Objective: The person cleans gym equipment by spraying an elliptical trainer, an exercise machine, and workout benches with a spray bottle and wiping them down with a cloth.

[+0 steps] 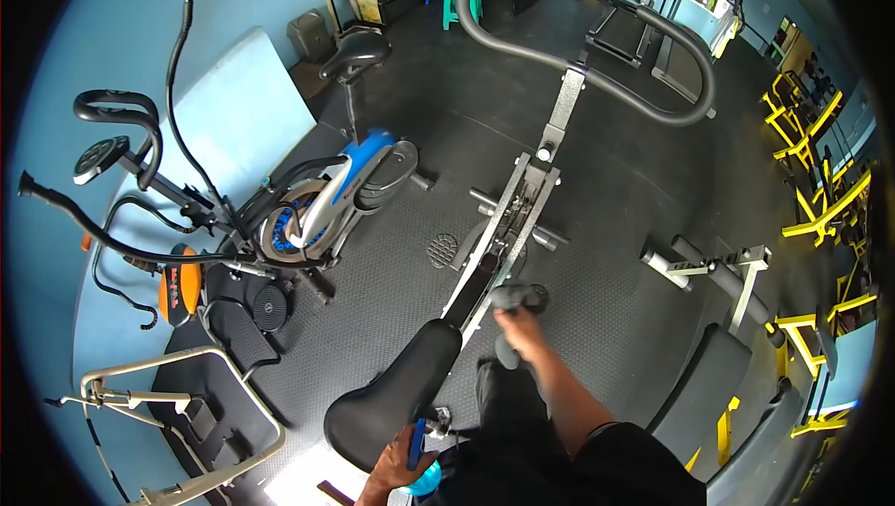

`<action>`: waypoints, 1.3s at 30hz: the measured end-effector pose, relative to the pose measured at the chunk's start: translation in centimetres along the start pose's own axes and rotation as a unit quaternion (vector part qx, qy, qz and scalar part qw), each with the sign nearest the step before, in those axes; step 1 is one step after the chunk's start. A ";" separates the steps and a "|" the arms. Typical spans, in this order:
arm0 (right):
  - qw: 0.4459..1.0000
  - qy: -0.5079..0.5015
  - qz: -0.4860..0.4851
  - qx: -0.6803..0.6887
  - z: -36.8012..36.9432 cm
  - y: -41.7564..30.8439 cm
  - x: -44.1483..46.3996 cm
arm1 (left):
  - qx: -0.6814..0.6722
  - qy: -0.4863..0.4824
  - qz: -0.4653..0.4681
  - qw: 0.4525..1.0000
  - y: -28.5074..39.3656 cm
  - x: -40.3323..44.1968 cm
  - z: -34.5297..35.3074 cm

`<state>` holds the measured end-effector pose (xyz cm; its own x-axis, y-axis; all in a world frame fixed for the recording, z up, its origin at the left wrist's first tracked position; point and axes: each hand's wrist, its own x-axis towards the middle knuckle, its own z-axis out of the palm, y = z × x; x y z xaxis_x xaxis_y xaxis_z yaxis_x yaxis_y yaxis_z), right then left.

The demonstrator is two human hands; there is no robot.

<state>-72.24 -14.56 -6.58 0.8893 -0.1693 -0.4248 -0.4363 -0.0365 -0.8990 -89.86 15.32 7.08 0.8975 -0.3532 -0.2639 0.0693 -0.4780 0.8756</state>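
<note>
At the lower centre, my right hand (524,334) is closed around a bunched grey cloth (516,297), beside the metal frame (503,217) of an exercise machine. Part of the cloth hangs below my fingers; whether it touches the frame I cannot tell. My left hand (399,465), near the bottom edge, is wrapped round a spray bottle (424,480) with a blue top and turquoise body, partly hidden by the hand and my dark clothing. Just above that hand is the machine's black padded seat (401,392). Its curved grey handlebar (522,55) rises at the far end.
On the left stands an elliptical bike (326,198) with long black handles, and below it a beige metal frame (186,357). A padded bench (704,385) is close on my right. Yellow-framed equipment (806,152) lines the right side. Treadmills (620,35) and stools (457,2) are at the back.
</note>
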 end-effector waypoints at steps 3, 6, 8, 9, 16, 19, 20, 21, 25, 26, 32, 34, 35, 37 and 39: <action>0.970 -0.190 0.125 -0.080 7.7 2.4 1.9 | 0.030 -0.021 -0.023 0.999 0.5 2.8 0.2; 0.964 -0.109 0.137 -0.200 12.3 3.3 6.1 | 0.010 -0.025 -0.098 0.995 1.6 6.6 -0.2; 0.951 -0.169 0.196 -0.170 10.6 -1.9 6.6 | -0.004 0.029 -0.098 0.995 1.5 7.5 0.2; 0.941 -0.218 0.221 -0.130 8.8 -4.3 6.8 | 0.023 0.018 -0.131 0.991 1.6 8.4 0.2; 0.969 -0.064 0.055 -0.234 4.1 2.5 15.6 | -0.052 0.075 -0.204 0.975 5.3 15.6 -2.3; 0.963 -0.076 -0.058 -0.251 7.8 3.7 8.9 | -0.040 0.104 -0.219 0.969 5.2 17.1 -2.5; 0.937 -0.248 0.058 -0.241 8.3 1.9 7.7 | -0.032 0.105 -0.202 0.973 5.5 17.5 -2.6; 0.869 -0.408 0.175 -0.220 8.6 -0.2 6.5 | -0.023 0.104 -0.186 0.977 5.8 17.9 -2.9; 0.894 -0.322 0.293 -0.104 9.9 -0.2 7.3 | -0.039 0.117 -0.229 0.966 6.5 18.4 -3.3; 0.857 -0.396 0.208 -0.257 9.6 -2.5 9.1 | -0.045 0.121 -0.242 0.962 6.8 18.4 -3.3; 0.725 -0.502 -0.177 -0.437 12.2 -8.7 12.6 | -0.074 0.159 -0.279 0.944 7.3 17.1 -2.8; 0.671 -0.621 -0.036 -0.403 12.6 -6.4 13.4 | -0.076 0.171 -0.301 0.935 7.1 17.0 -2.1; 0.662 -0.627 -0.036 -0.408 12.4 -6.0 14.0 | -0.084 0.179 -0.305 0.932 7.3 17.0 -2.0; 0.578 -0.585 -0.117 -0.556 12.0 -5.8 15.1 | -0.086 0.190 -0.357 0.910 8.1 16.4 -1.1; 0.467 -0.621 0.026 -0.629 10.9 -4.1 21.6 | -0.107 0.245 -0.305 0.914 7.9 16.2 -0.4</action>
<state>-49.79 -7.29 -13.23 -0.0736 0.4711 -0.8790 0.4984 -0.7461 -0.4416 -74.59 6.10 9.91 0.7475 0.3532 -0.5625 0.6582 -0.2796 0.6990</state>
